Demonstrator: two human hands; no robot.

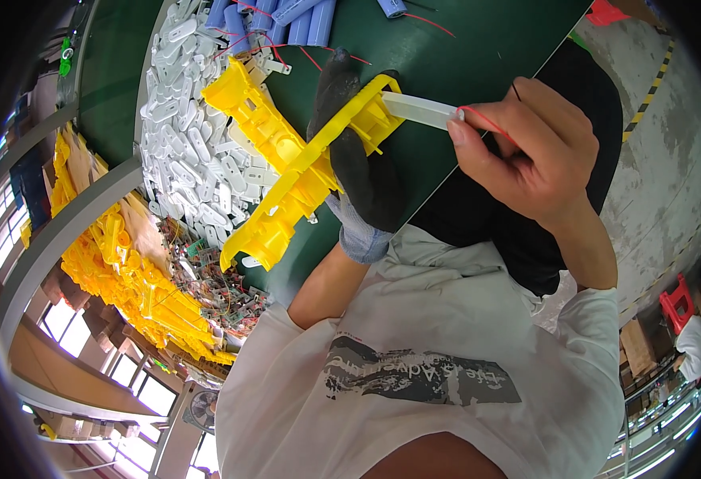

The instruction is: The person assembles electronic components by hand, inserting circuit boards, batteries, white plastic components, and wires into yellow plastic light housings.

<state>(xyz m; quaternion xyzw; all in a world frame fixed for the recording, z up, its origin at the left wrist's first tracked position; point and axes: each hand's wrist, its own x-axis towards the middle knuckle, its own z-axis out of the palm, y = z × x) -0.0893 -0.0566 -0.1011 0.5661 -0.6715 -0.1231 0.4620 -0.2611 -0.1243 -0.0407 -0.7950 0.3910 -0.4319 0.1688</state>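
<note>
Holding the yellow shell (306,176) over the green worktop (478,48), the gloved left hand (366,172) extends up from below it, fingers wrapped around its upper portion. Right of the shell, the bare right hand (538,152) is angled inward, wrist bent, thumb and index finger pinching a translucent white strip (420,109); a red wire (490,124) crosses that hand. The strip's opposite end overlaps the shell's upper end; contact cannot be confirmed. Below the shell, the white shirt (302,407) carries a dark panel (422,371) with inverted lettering.
</note>
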